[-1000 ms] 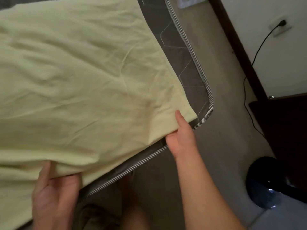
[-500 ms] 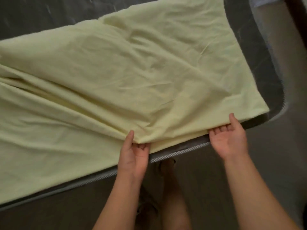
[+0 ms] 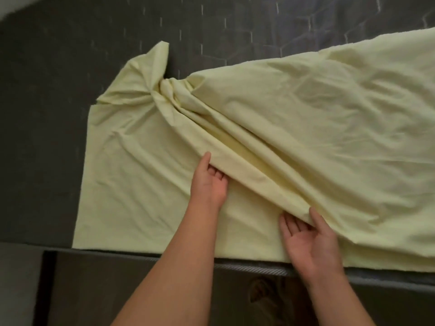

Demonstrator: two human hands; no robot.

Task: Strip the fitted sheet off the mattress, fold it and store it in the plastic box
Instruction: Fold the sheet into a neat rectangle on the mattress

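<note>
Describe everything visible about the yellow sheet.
The sheet is pale yellow, thin woven-looking fabric, creased all over. It lies off its corners on the dark grey mattress, partly folded, with a bunched, gathered corner at upper left. A raised fold runs diagonally; the left hand and right hand grip under that fold near the mattress edge.

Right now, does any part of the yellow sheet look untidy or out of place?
Yes. The sheet is twisted into a bunch at its far left corner on the mattress, not flat like the rest.
</note>
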